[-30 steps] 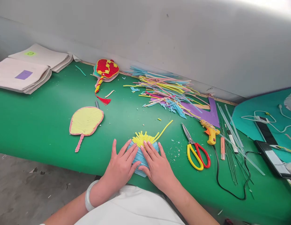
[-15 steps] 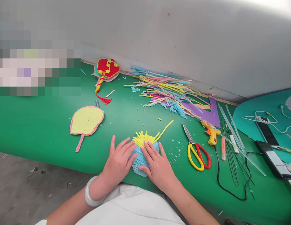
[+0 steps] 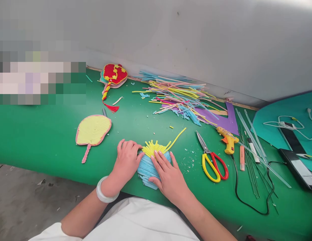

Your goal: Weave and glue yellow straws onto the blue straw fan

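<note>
My left hand (image 3: 128, 157) has moved from lying flat on the blue piece (image 3: 145, 170) to its far left edge, with the fingers bent and narrow; I cannot tell if they pinch something. My right hand (image 3: 171, 177) stays spread and flat on the right part. So the left part of the piece is now uncovered, and mainly the right palm steadies it. The piece lies at the near edge of the green table (image 3: 115, 110), under yellow strips (image 3: 153, 147); one long yellow strip (image 3: 179, 134) sticks out to the far right. Small scraps (image 3: 189, 162) and the open scissors (image 3: 208, 159) are on the right, then the glue gun (image 3: 229, 140). A yellow fan (image 3: 93, 130) lies left, apart from my hands.
</note>
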Tool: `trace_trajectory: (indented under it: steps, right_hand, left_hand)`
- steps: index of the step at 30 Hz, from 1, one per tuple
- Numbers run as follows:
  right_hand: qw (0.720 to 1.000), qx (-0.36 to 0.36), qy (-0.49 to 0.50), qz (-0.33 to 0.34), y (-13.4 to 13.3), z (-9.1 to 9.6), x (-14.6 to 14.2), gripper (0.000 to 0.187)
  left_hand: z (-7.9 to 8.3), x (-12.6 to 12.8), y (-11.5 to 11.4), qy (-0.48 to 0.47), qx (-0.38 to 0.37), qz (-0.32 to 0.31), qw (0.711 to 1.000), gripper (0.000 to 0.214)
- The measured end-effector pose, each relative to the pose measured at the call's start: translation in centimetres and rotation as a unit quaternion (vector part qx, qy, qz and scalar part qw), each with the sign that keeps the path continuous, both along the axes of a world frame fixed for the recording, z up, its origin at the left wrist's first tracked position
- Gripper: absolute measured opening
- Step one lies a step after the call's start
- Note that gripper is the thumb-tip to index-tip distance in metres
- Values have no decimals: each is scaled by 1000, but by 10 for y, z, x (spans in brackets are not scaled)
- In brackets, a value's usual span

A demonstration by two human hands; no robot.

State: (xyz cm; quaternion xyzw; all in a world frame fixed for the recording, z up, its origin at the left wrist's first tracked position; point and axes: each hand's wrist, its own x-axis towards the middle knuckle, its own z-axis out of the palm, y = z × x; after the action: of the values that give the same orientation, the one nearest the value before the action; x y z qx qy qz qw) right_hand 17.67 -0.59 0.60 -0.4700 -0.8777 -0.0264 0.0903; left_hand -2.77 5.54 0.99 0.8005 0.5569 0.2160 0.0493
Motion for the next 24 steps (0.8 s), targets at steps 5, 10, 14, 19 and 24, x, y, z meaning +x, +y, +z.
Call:
trace_trajectory:
  steps: [5, 10, 14, 19, 24]
  right_hand:
    - [1000, 5, 6, -4, 0, -1, 0, 65]
    - [1000, 0, 8, -4, 0, -1, 0, 65]
    - [1000, -5, 7, -4, 0, -1, 0, 65]
    - [1000, -10, 9, -6, 0, -1, -1, 66]
    - [1000, -8, 13, -11, -1, 0, -2, 65]
  left_hand:
    - [-2, 0, 0, -4, -7, -4, 1000, 7]
    - [-4, 0, 1, -10, -11, -1, 1000, 4]
    - [-4, 0, 2, -12, -12, 2, 1000, 4]
    - [-3, 2, 2, -10, -8, 8, 1000, 5]
    - [-4, 3, 3, -7, -6, 11, 1000, 7]
